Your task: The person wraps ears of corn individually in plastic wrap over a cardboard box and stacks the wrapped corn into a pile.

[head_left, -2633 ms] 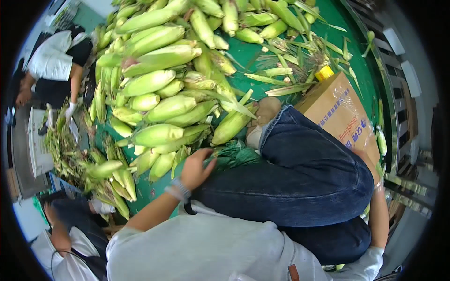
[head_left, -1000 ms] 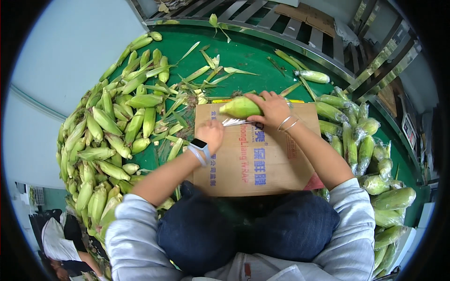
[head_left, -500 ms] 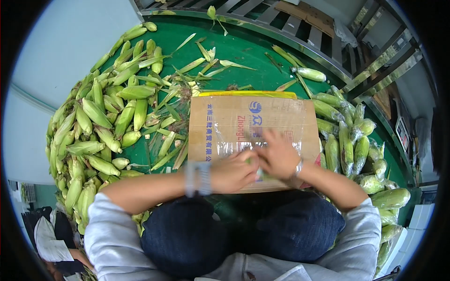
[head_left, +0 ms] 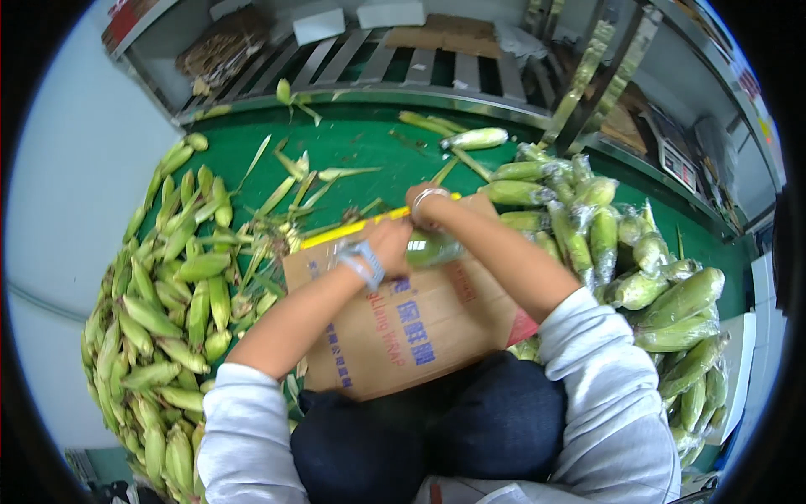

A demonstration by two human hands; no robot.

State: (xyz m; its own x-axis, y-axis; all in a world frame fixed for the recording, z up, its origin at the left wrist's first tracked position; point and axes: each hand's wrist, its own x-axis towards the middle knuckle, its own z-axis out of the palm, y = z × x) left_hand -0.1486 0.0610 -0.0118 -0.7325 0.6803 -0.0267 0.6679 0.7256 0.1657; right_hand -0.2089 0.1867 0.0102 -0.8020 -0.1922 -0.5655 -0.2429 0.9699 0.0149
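Note:
A husk-covered corn ear under glossy clear film lies on a brown cardboard sheet over my knees. My left hand is closed at the ear's left end, slightly blurred. Just beyond it, my right hand is curled near the yellow strip along the cardboard's far edge; whatever its fingers grip is hidden.
Unwrapped corn is heaped at left on the green surface, with loose husks. Film-wrapped ears pile up at right. A slatted metal rack with cardboard stands at the back, and a small scale sits at back right.
Both hands have moved up from the cardboard's near part to its far edge, and the filmed ear now shows between them. The view has tilted toward the back rack.

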